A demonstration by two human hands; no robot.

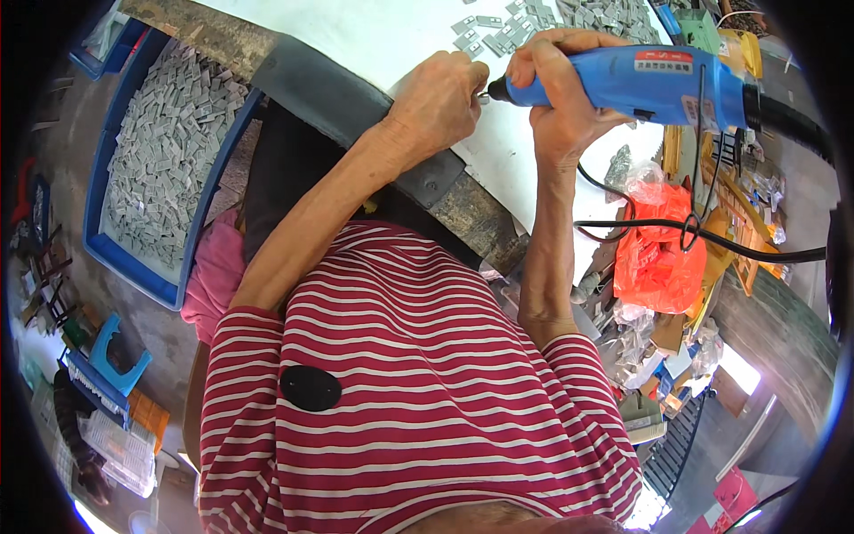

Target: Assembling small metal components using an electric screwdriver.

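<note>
A blue electric screwdriver with a black nose lies sideways above the table, and my right hand is wrapped round its front part. Its tip points left, right at the fingers of my left hand. Those fingers are closed in a pinch on a small grey metal piece, mostly hidden by the fingers and the tool's nose. Just beyond my hands, several flat grey metal pieces with holes lie loose on the white tabletop. A denser heap of them sits at the far edge of view.
A blue bin full of similar grey pieces stands at the left, below table height. Black cable loops at the right, by a red plastic bag and wooden scraps. A dark padded strip covers the table's near edge.
</note>
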